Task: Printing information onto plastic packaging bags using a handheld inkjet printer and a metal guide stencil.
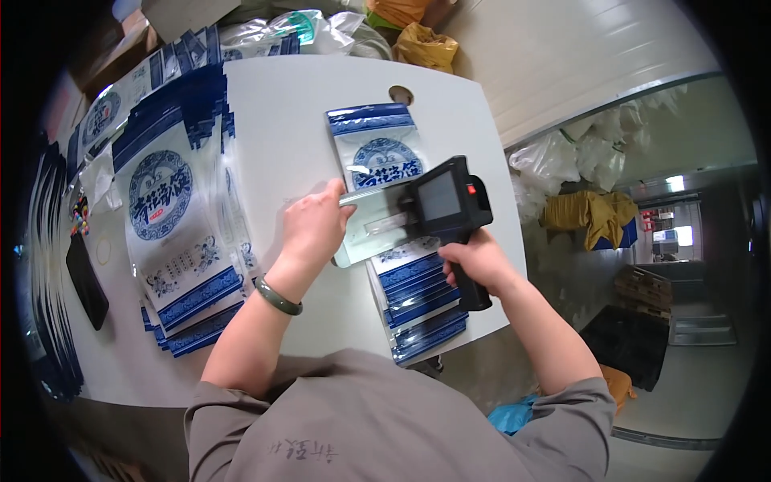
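Note:
My right hand (482, 263) is wrapped round the pistol grip of a black handheld printer (442, 197) with a small screen and a red button. The printer is over a flat, pale greenish plate (357, 245) with a slot in it. Fingers and thumb of my left hand (312, 223) pinch the plate's left edge. Beneath plate and printer lies a fanned stack of blue-and-white packaging bags (422, 281), whose middle is partly hidden. A dark bangle (277, 297) circles my left wrist.
A taller pile of matching bags (169, 197) covers the left of the white table (277, 104). Beside it lie a black phone-like object (85, 277) and a beaded string (79, 215). More bags (52, 273) stand at the far left. The table has a round hole (401, 95) near its far edge.

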The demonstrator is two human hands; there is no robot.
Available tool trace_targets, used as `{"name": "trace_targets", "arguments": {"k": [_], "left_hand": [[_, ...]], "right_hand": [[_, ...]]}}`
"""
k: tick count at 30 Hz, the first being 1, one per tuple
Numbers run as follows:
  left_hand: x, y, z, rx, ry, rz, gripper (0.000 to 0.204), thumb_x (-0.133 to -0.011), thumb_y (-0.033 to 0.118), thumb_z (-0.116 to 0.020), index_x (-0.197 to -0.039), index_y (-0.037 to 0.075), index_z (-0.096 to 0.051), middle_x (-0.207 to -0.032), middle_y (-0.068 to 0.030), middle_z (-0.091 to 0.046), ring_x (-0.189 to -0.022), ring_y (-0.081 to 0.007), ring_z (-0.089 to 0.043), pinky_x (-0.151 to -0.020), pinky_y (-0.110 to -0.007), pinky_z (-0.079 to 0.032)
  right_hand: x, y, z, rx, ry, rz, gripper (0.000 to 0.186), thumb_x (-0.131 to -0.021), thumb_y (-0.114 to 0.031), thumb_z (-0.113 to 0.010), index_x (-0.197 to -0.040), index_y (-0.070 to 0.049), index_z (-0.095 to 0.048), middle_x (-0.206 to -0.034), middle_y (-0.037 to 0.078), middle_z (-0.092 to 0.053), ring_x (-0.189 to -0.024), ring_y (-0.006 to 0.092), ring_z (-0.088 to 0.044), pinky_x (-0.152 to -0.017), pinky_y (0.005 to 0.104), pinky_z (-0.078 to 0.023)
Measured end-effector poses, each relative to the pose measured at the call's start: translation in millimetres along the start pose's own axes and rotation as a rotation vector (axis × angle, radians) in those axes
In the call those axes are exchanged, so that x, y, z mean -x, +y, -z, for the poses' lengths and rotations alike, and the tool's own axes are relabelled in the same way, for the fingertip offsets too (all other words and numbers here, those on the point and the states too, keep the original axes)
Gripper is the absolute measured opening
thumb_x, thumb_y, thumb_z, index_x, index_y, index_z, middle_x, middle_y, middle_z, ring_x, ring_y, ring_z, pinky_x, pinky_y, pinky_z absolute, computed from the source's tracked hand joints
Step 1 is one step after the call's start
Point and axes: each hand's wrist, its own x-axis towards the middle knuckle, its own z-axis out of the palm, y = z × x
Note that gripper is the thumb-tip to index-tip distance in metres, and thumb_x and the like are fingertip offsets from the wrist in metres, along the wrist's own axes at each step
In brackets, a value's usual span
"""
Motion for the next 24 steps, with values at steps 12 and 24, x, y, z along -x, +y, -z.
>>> {"name": "trace_targets", "arguments": {"k": [12, 24], "left_hand": [[2, 11, 23, 0.366, -0.197, 0.147, 0.017, -0.085, 0.018, -0.063, -0.097, 0.007, -0.061, -0.079, -0.0154, -0.066, -0.071, -0.0311, -0.063, -0.064, -0.038, -0.048], [21, 33, 16, 0.430, -0.367, 0.108, 0.034, -0.084, 0.034, -0.070, -0.097, 0.004, -0.060, -0.073, -0.0149, -0.065, -0.070, -0.0268, -0.065, -0.064, -0.038, -0.048]], "right_hand": [[-11, 106, 25, -0.897, 0.306, 0.467, 0.040, -0.090, -0.030, -0.065, -0.112, 0.000, -0.052, -0.076, 0.007, -0.058, -0.064, 0.0156, -0.058, -0.061, 0.0298, -0.052], [3, 129, 5, -1.037, 0.119, 0.442, 0.034, -0.075, -0.009, -0.064, -0.107, 0.000, -0.054, -0.077, 0.009, -0.060, -0.065, 0.0172, -0.060, -0.061, 0.0300, -0.051]]}}
